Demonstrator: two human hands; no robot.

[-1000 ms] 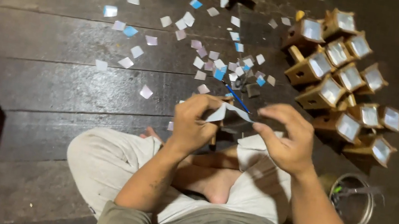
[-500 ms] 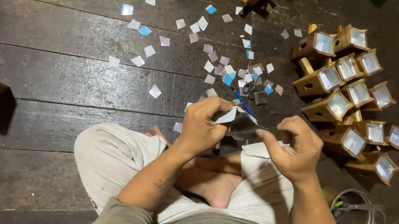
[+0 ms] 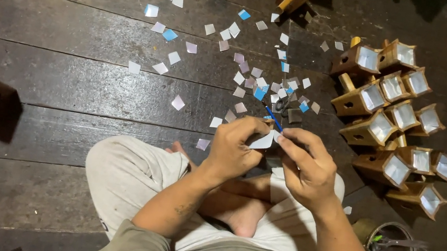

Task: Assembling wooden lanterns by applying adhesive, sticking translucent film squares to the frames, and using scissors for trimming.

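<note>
Small pale square (image 3: 263, 142) pinched between left hand (image 3: 236, 148) and right hand (image 3: 305, 166), fingers closed on opposite edges, held above the lap, scattered squares (image 3: 242, 78) beyond on floor.

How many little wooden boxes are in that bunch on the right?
11 boxes: three at the back, three in the middle, five nearest the person, all huddled together. More may be hidden between them.

Single head view, steep downward, close over lap, floor (image 3: 65, 78).
</note>
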